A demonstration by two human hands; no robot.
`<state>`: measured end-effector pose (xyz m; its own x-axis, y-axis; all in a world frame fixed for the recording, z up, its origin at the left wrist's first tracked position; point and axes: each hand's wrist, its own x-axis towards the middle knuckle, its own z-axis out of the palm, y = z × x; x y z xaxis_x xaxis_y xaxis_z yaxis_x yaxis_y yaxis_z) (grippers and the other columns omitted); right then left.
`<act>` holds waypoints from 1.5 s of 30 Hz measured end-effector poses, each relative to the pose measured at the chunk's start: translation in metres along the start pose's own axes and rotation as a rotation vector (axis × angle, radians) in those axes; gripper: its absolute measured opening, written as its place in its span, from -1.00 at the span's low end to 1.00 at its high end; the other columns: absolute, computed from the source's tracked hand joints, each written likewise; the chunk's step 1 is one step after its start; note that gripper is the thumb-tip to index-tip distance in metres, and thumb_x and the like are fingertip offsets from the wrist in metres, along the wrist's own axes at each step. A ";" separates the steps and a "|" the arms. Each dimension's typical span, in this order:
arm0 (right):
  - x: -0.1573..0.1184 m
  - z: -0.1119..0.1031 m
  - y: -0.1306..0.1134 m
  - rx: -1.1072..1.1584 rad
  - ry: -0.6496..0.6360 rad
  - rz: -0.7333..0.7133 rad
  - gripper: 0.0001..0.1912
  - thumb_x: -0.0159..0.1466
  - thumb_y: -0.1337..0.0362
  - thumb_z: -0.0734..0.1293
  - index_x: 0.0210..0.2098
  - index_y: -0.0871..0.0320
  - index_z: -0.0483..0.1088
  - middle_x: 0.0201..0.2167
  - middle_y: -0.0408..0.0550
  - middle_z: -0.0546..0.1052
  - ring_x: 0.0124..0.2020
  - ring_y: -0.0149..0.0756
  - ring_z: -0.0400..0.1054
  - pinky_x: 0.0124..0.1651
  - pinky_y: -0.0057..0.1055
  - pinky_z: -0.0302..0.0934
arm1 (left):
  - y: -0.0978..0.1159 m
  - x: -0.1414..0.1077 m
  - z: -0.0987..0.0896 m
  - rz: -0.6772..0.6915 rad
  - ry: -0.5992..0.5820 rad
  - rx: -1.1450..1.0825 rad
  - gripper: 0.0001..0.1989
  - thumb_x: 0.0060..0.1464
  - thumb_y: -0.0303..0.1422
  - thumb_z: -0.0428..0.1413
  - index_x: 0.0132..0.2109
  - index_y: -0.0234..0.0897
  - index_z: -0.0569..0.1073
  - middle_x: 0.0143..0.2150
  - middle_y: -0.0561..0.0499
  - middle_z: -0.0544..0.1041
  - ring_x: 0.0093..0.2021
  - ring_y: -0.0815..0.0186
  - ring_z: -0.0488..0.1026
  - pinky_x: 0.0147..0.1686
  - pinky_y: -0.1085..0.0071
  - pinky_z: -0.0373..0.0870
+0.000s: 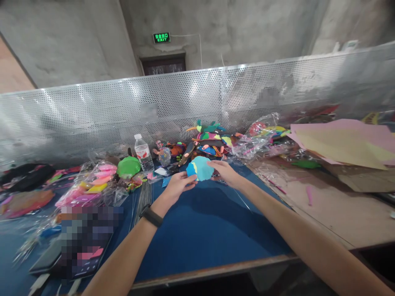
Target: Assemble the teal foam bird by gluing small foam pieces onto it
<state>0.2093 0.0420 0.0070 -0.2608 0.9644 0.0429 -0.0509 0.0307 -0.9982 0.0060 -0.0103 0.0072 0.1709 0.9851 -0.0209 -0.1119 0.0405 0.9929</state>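
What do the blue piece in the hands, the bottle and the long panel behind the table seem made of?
Blue piece: perhaps soft modelling clay or foam, judging by its matte face and wavy edge.
Bottle: most likely clear plastic; it looks see-through and shiny.
Long panel: apparently bare metal, silvery with bright glints and rows of small holes.

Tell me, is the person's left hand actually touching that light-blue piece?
Touching. The head view shows the left hand holding the light-blue piece by its left edge, one digit laid over its darker blue part.
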 end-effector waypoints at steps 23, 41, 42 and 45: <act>-0.015 0.011 -0.007 -0.128 -0.205 -0.038 -0.66 0.09 0.11 0.48 -0.26 0.20 0.45 -0.34 0.00 0.55 -0.34 -0.35 0.47 -0.40 -0.53 0.40 | -0.003 0.001 -0.003 -0.072 -0.117 -0.033 -0.74 -0.13 -0.33 0.35 -0.26 -0.36 0.56 -0.30 -0.08 0.56 -0.35 0.42 0.48 -0.26 0.45 0.46; -0.015 0.008 -0.010 -0.081 -0.250 -0.019 -0.65 0.06 0.05 0.49 -0.31 0.18 0.45 -0.39 -0.05 0.51 -0.39 -0.40 0.40 -0.40 -0.51 0.35 | 0.001 -0.003 0.001 0.009 -0.100 0.069 -0.65 -0.15 -0.24 0.35 -0.19 -0.30 0.55 -0.18 -0.07 0.54 -0.31 0.41 0.45 -0.37 0.50 0.39; -0.015 0.008 -0.010 -0.073 -0.255 -0.022 -0.66 0.06 0.06 0.49 -0.32 0.18 0.45 -0.39 -0.05 0.51 -0.40 -0.41 0.39 -0.41 -0.51 0.35 | 0.001 -0.003 0.001 0.012 -0.104 0.066 -0.65 -0.15 -0.24 0.35 -0.19 -0.30 0.55 -0.19 -0.07 0.54 -0.32 0.41 0.44 -0.38 0.50 0.39; -0.014 0.008 -0.010 -0.054 -0.257 -0.030 -0.66 0.06 0.07 0.49 -0.33 0.18 0.45 -0.43 -0.07 0.49 -0.42 -0.42 0.38 -0.42 -0.51 0.34 | 0.001 -0.004 0.002 0.027 -0.126 0.051 -0.66 -0.14 -0.23 0.34 -0.21 -0.30 0.55 -0.22 -0.04 0.52 -0.33 0.41 0.43 -0.40 0.51 0.38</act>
<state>0.2061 0.0257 0.0170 -0.4965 0.8649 0.0743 -0.0121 0.0787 -0.9968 0.0072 -0.0143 0.0087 0.2904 0.9567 0.0175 -0.0690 0.0027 0.9976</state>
